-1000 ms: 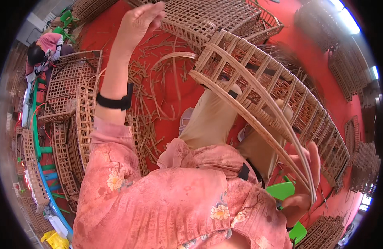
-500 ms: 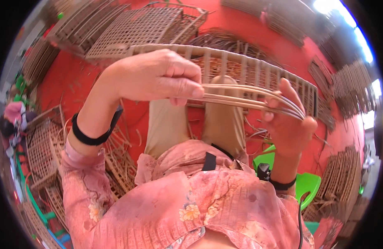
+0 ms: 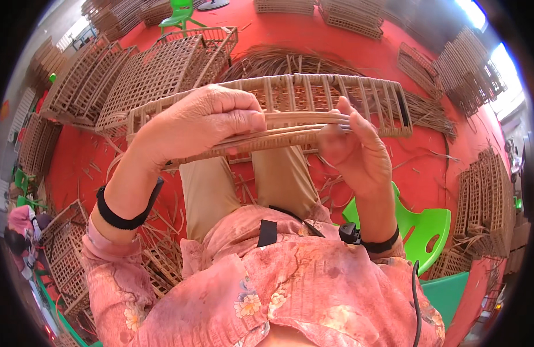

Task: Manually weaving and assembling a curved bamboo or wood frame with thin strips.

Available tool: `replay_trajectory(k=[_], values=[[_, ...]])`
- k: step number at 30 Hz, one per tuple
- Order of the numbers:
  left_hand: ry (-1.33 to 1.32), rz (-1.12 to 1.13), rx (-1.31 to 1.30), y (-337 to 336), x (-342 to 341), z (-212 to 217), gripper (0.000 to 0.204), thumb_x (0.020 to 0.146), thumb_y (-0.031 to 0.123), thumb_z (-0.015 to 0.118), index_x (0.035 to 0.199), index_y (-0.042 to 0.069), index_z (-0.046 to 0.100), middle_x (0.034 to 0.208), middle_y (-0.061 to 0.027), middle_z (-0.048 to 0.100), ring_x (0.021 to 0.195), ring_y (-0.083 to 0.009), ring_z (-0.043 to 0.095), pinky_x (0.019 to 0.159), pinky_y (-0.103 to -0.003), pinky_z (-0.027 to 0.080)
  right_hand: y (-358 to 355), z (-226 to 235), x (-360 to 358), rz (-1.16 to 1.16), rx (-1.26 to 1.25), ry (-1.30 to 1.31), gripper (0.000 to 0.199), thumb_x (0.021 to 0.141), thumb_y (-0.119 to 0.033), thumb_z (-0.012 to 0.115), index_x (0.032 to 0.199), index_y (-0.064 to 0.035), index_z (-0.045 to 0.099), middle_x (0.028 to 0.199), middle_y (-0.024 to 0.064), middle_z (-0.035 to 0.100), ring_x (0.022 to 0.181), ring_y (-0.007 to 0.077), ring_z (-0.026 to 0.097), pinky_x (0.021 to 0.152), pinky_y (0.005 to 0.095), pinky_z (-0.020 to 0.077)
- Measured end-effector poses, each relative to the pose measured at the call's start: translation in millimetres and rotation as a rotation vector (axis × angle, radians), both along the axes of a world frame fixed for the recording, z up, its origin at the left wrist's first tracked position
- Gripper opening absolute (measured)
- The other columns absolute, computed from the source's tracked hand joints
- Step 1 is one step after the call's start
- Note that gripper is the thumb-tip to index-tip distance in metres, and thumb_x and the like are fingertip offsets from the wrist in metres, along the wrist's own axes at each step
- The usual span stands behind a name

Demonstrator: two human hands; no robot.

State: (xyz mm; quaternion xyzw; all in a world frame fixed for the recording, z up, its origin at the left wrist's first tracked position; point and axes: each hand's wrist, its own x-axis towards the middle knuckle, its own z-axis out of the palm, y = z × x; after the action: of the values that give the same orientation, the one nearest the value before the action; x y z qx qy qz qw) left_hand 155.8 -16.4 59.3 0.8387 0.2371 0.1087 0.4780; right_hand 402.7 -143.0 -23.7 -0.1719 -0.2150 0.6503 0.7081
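A bundle of cane strips [image 3: 290,128] is held level above the lap, before a woven cane frame [image 3: 313,95]. Left hand [image 3: 200,124] fingers are closed on it; right hand [image 3: 356,153] fingers pinch its end. Strips are best kept aligned and taut.

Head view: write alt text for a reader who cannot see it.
Seen from above, a seated person's left hand and right hand grip a bundle of cane strips against a woven cane frame. More frames lie on the red floor.
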Motion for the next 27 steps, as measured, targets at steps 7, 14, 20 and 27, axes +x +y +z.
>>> replay_trajectory(k=[7,14,20,27], values=[[0.032,0.075,-0.158,-13.1,38.7,-7.7,0.024,0.101,0.020,0.058,0.087,0.001,0.064,0.068,0.0026,0.056,0.058,-0.0033,0.050,0.050,-0.022,0.040,-8.6,7.4,34.9,-0.182,-0.086,-0.073,0.023,0.100,-0.029,0.061,0.110,-0.0090,0.067,0.109,0.0122,0.071,0.086,0.0159,0.066,0.064,0.0277,0.0525],[-0.039,0.181,-0.097,-10.7,56.5,-14.3,0.031,0.100,0.029,0.058,0.083,0.005,0.065,0.065,0.0058,0.048,0.060,-0.0031,0.043,0.055,-0.022,0.035,-27.0,-1.4,140.3,-0.307,0.053,-0.119,0.027,0.102,-0.035,0.056,0.094,-0.0112,0.065,0.104,0.0074,0.068,0.096,0.0160,0.063,0.061,0.0301,0.0522],[0.021,0.184,-0.030,-3.6,62.6,-15.8,0.031,0.100,0.029,0.058,0.079,0.007,0.064,0.063,0.0059,0.049,0.057,-0.0027,0.042,0.052,-0.022,0.035,-39.2,2.8,188.0,-0.514,0.010,-0.228,0.030,0.101,-0.038,0.058,0.085,-0.0124,0.064,0.094,0.0067,0.067,0.085,0.0133,0.063,0.054,0.0269,0.0457],[0.041,0.091,0.010,-2.5,76.6,-20.8,0.028,0.099,0.030,0.061,0.084,0.006,0.061,0.063,0.0065,0.050,0.055,-0.0013,0.043,0.049,-0.021,0.034,-41.5,2.2,201.5,-0.455,0.106,-0.389,0.034,0.100,-0.039,0.058,0.082,-0.0116,0.065,0.089,0.0066,0.065,0.058,0.0071,0.047,0.049,0.0213,0.0389]])
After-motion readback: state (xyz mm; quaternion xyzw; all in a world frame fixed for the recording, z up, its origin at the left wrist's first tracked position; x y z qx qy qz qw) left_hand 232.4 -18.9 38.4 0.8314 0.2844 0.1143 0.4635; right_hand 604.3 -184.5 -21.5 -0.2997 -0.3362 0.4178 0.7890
